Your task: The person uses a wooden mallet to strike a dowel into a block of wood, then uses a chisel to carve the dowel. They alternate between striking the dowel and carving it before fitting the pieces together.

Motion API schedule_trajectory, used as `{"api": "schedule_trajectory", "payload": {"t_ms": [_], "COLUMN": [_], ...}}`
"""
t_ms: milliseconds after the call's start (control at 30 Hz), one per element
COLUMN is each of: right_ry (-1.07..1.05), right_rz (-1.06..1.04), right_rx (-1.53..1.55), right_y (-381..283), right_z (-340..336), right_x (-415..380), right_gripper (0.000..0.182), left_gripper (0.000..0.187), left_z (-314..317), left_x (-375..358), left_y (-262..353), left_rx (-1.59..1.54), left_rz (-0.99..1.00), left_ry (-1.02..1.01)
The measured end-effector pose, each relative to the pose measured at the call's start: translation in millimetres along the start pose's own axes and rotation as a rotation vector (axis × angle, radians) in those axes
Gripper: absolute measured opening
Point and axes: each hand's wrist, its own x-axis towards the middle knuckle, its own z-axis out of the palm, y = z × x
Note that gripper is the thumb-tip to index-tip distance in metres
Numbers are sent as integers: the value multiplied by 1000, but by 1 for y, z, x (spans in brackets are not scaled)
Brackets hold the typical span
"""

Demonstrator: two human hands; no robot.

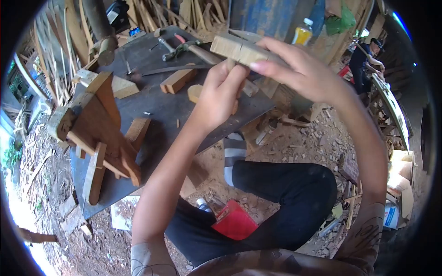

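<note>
Above the far right part of the dark table, my right hand grips a pale wooden block, thumb on the near side and fingers over the top. A dark line runs across the block's face. My left hand is closed in a fist right under the block, around a narrow piece of wood whose upper end meets the block's lower edge in this view. Most of that piece is hidden by the fingers. Behind my hands lies a hammer with a wooden handle, next to red-handled pliers.
On the table stand a joined wooden frame, wood offcuts and a long flat blade. A bottle of yellow liquid is behind. Below lie a red object and wood chips. Another person works far right.
</note>
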Motion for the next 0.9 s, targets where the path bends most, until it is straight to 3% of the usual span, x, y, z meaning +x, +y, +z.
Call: {"api": "schedule_trajectory", "payload": {"t_ms": [67, 100, 167, 200, 267, 300, 367, 400, 467, 533, 633, 700, 767, 867, 900], "right_ry": [-64, 152, 377, 428, 323, 95, -118, 36, 328, 265, -2, -49, 171, 666, 652], "right_rz": [76, 67, 101, -17, -24, 7, 149, -14, 67, -96, 79, 78, 43, 69, 149], "right_rx": [26, 207, 641, 843, 365, 57, -90, -110, 220, 699, 319, -94, 111, 74, -22], "right_y": [-6, 2, 9, -1, 20, -13, -25, -14, 28, 37, 13, -11, 18, -59, -57], "right_z": [-9, -15, -28, -33, -13, -10, -10, -17, -61, -54, -13, -3, -51, 1, 27], "right_x": [2, 0, 5, 10, 2, -1, -4, -2, -8, 10, 0, -7, -10, 20, 20], "right_gripper": [48, 49, 43, 38, 37, 37, 39, 39, 40, 42, 42, 41, 39, 57, 57], "left_gripper": [29, 29, 29, 30, 29, 29, 27, 27, 27, 26, 26, 26, 26, 26, 26], "left_z": [1, 4, -1, 0, -1, 0, -6, -7, -6, -9, -9, -10, -11, -11, -12], "left_x": [3, 3, 1, 2, 1, 1, 6, 5, 5, 7, 7, 6, 6, 9, 9], "left_y": [-3, -2, -1, -2, -2, -2, -11, -14, -10, -12, -13, -14, -15, -13, -12], "left_rx": [-12, -26, -30, -32, -8, -12, 18, 28, 54, 27, 2, 22, 58, 47, 35], "left_rz": [20, -15, -26, 3, 16, 20, 52, 64, 96, 72, 47, 43, 70, 77, 62], "left_ry": [-21, -17, -10, -19, -29, -25, -42, -43, -53, -67, -97, -96, -94, -94, -101]}}
